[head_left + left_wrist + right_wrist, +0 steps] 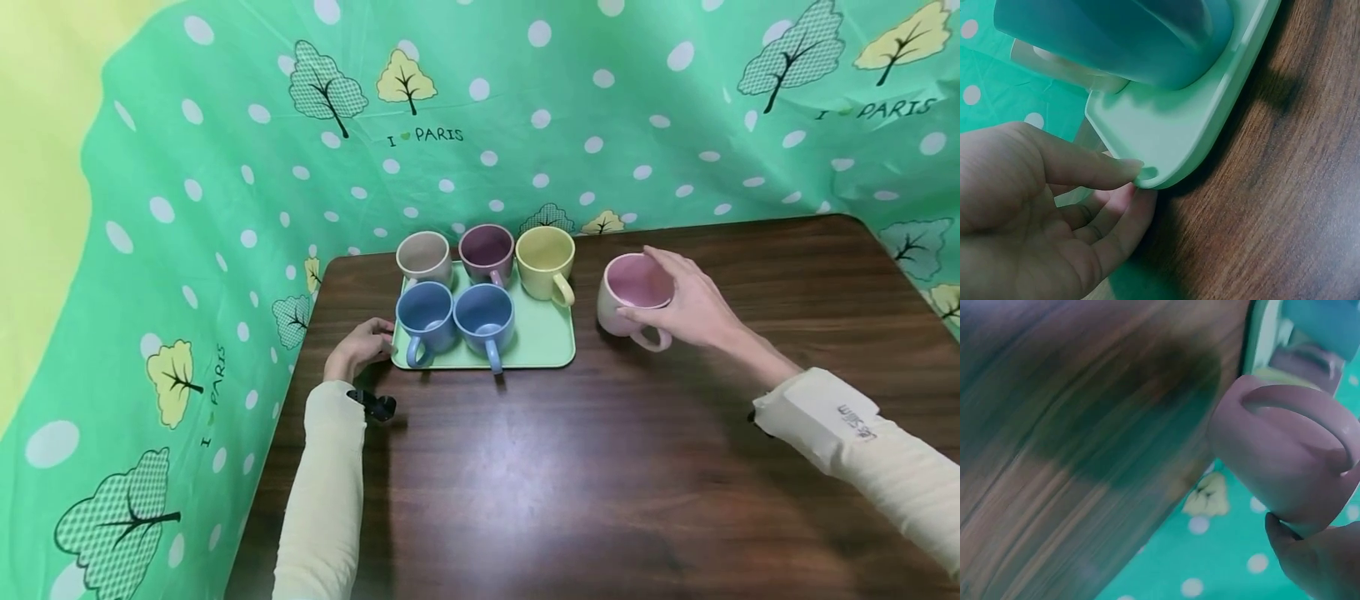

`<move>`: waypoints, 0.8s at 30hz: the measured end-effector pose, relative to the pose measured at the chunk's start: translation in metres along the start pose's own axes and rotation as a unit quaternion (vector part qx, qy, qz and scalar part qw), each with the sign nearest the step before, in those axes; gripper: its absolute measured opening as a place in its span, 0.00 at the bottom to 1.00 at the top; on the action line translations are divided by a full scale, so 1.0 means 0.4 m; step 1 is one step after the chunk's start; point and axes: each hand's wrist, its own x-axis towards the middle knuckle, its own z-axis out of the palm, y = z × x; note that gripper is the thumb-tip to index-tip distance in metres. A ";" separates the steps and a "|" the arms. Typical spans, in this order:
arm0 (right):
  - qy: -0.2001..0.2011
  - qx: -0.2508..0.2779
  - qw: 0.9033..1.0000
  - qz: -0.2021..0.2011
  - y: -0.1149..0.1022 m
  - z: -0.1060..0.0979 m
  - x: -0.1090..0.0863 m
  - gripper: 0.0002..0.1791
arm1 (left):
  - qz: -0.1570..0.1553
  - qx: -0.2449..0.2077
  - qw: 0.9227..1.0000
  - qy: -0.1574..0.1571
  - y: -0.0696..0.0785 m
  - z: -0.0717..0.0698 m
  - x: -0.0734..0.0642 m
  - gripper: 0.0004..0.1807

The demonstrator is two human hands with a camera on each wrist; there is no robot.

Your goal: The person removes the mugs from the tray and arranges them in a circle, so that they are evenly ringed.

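Observation:
My right hand (697, 304) grips a pink mug (613, 315) by its rim, to the right of a pale green tray (546, 337). The mug's handle points toward the front; whether its base touches the table I cannot tell. My left hand (360, 346) pinches the tray's near left corner, thumb (1119, 169) on top and fingers below the edge. On the tray, a greyish mug (426, 271), a purple mug (472, 268) and a yellow mug (536, 279) form the back row. Two blue mugs, one at left (433, 333) and one beside it (474, 329), stand in front.
The dark wooden table (525, 475) extends in front of the tray and to its right. A green cloth (510, 125) with white dots and printed trees hangs behind the table and along its left side. A black strap device (373, 406) sits on my left wrist.

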 end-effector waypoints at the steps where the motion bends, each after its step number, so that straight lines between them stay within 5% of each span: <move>1: 0.003 0.000 1.000 0.003 0.011 -0.005 0.002 0.56 | 0.001 0.000 1.000 0.001 -0.002 0.000 0.000 0.27; 24: -0.005 -0.009 0.996 0.085 0.189 -0.094 0.002 0.56 | 0.001 0.001 1.000 -0.001 0.000 -0.003 0.007 0.26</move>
